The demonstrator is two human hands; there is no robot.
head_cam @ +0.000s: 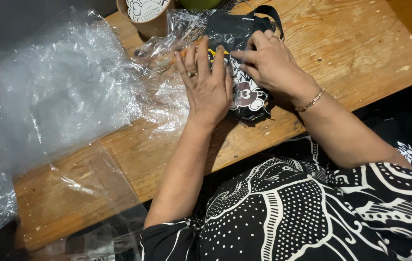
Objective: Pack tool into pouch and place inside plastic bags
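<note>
Lying under both hands [237,72], a black printed garment [247,99] in clear wrap.

warm overhead light, glare on clear plastic sheet [56,92], dark corners, sharp focus, soft arm shadows

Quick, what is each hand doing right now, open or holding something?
Left hand: open, lying flat on the black printed pouch inside its clear wrapper.
Right hand: fingers pinched on the wrapper's edge at the pouch's top.
</note>
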